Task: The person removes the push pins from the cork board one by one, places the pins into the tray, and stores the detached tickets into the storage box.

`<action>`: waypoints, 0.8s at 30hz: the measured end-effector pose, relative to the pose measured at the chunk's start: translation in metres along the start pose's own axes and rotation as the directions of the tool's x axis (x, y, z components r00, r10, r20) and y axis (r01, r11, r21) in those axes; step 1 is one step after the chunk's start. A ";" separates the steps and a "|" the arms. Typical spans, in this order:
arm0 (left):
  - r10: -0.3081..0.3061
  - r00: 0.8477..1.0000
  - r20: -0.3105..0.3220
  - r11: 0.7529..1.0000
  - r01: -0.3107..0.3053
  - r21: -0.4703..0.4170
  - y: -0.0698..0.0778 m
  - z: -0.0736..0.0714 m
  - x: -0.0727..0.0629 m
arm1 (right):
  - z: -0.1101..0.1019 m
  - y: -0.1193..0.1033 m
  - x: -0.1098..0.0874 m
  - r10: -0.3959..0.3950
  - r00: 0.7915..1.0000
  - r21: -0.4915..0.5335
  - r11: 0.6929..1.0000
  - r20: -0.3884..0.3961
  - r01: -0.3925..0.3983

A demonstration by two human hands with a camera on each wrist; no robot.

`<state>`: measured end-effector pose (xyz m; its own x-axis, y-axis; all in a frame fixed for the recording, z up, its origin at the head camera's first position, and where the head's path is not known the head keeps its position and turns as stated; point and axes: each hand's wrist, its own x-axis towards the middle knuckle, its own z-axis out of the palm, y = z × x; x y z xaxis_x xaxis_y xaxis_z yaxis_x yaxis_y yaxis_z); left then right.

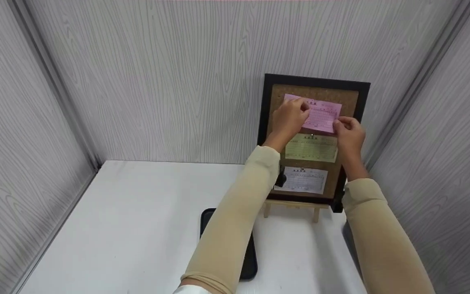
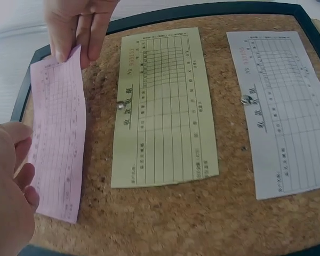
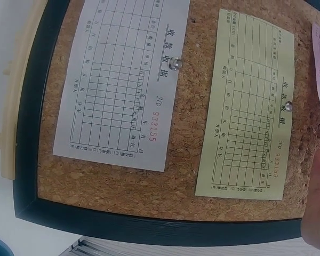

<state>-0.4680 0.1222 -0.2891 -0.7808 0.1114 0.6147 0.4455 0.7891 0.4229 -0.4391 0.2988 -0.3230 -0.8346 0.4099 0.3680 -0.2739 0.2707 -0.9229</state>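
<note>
A pink receipt slip (image 1: 322, 116) lies against the upper part of a framed corkboard (image 1: 276, 141). My right hand (image 1: 349, 136) pinches the slip's lower right corner between thumb and fingers, and that corner lifts in the left wrist view. At the slip's top edge is my left hand (image 1: 290, 118), fingers curled; whether anything sits between its fingertips is hidden. Below the pink slip a yellow-green receipt (image 2: 162, 112) is fixed by a silver pushpin (image 2: 121, 105). Lowest on the board, a white receipt (image 3: 114, 80) has its own pushpin (image 3: 175, 63).
The corkboard leans on a small wooden easel (image 1: 316, 214) near the back wall. A black tray (image 1: 250, 263) lies on the white table (image 1: 145, 220), partly under my left forearm. Something dark (image 1: 350, 241) shows beside my right sleeve. Patterned grey panels (image 1: 157, 81) enclose the table.
</note>
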 end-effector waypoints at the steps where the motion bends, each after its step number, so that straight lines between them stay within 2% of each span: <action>1: 0.005 1.000 -0.002 1.000 -0.005 -0.021 -0.002 -0.001 -0.002 | -0.001 0.000 0.000 0.001 1.000 0.005 1.000 -0.001 -0.001; 5: 0.000 1.000 -0.002 0.996 0.000 -0.093 -0.011 -0.005 -0.012 | -0.008 0.001 0.001 -0.006 1.000 0.038 0.999 -0.004 0.006; 9: -0.021 1.000 -0.005 0.976 0.019 -0.216 -0.021 -0.010 -0.031 | -0.019 0.005 -0.001 -0.014 1.000 0.158 0.987 -0.005 0.014; 13: -0.034 0.999 -0.027 0.946 0.023 -0.323 -0.028 -0.010 -0.057 | -0.039 0.008 -0.006 0.016 0.999 0.246 0.969 -0.028 -0.009; 19: -0.017 0.999 -0.051 0.924 -0.004 -0.383 -0.043 -0.014 -0.099 | -0.070 0.010 -0.020 0.059 0.998 0.287 0.957 -0.035 -0.047; 24: -0.021 0.998 -0.055 0.903 -0.005 -0.430 -0.054 -0.018 -0.134 | -0.092 0.015 -0.030 0.097 0.995 0.358 0.931 -0.040 -0.076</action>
<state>-0.3796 0.0539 -0.3822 -0.7648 0.0617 0.6413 0.5942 0.4525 0.6650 -0.3744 0.3712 -0.3370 -0.8376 0.4683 0.2813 -0.3624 -0.0912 -0.9275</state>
